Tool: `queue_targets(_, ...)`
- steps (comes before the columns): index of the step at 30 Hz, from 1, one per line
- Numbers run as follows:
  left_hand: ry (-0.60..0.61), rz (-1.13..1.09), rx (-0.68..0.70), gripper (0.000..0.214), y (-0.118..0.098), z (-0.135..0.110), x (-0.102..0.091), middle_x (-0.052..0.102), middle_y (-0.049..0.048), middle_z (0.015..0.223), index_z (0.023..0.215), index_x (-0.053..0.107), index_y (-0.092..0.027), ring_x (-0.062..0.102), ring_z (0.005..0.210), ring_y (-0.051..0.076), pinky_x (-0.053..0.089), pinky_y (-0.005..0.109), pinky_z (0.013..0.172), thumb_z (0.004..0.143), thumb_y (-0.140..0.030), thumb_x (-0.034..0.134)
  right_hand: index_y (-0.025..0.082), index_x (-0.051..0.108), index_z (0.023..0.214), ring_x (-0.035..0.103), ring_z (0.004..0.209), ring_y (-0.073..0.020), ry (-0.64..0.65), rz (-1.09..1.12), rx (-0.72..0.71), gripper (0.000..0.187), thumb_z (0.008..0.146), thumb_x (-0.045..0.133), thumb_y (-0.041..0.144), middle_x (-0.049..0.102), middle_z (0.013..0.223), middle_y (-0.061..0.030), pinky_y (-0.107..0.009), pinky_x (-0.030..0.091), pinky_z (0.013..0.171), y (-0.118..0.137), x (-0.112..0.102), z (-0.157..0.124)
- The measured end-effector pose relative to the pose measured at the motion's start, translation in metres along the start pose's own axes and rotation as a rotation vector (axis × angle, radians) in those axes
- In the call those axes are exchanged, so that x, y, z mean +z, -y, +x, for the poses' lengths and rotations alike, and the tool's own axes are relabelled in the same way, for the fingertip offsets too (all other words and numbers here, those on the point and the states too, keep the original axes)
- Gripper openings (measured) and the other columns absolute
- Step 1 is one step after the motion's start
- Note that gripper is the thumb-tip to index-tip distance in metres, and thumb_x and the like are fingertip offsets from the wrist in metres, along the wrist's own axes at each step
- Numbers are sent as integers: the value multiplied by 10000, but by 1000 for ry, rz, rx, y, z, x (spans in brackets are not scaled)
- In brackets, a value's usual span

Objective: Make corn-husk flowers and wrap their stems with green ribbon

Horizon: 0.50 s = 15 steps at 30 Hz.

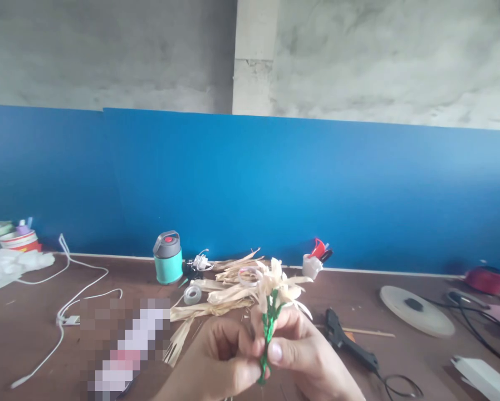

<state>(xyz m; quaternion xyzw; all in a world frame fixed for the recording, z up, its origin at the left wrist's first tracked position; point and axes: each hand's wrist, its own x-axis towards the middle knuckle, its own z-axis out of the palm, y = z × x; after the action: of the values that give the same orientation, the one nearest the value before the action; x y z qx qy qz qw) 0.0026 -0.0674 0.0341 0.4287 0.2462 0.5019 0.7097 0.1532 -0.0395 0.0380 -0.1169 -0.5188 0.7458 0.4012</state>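
Note:
A handmade flower (pixel 277 281) with pale, cream husk-like petals stands upright between my hands, its stem wrapped in green (pixel 269 320). My left hand (pixel 220 353) pinches the lower stem between thumb and fingers. Higher up, the thumb and fingers of my right hand (pixel 304 348) close around the stem just below the petals. Behind the flower, dried corn husks (pixel 229 295) lie spread over the brown table. A roll of clear tape (pixel 192 294) rests beside them.
A teal jar with grey lid (pixel 168 264) and a white cup of pens (pixel 312 266) stand near the blue partition (pixel 275 184). On the right lie a black glue gun (pixel 350 345), a thin stick (pixel 375 332) and a round lid (pixel 417 320). White cables (pixel 83 289) and a blurred-out object (pixel 128 351) are left.

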Motion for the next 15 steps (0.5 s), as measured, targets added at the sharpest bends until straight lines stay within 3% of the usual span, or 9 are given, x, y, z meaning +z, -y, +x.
queue_targets(5,-14,238,78,234,3,2,-3,600,-1,598,538,587,-153,490,579,103,360,234,593,666,-251,756,142,665,581,405,519,-98,-84,-45,-26,224,623,811,306,499,538,17,-237,308,519,1,5,4)
queue_targets(10,-187,604,185,167,-3,-2,4,574,7,584,555,577,-162,478,588,131,359,236,560,690,-207,666,150,589,554,408,531,-89,-229,-53,-51,285,607,835,285,507,549,32,-223,303,514,0,7,8)
queue_targets(15,-315,692,213,165,1,-11,10,576,28,617,615,613,-168,502,587,150,421,235,538,751,-260,597,151,587,576,468,523,-91,-311,-52,-15,301,616,850,292,577,557,22,-215,357,515,-1,8,7)
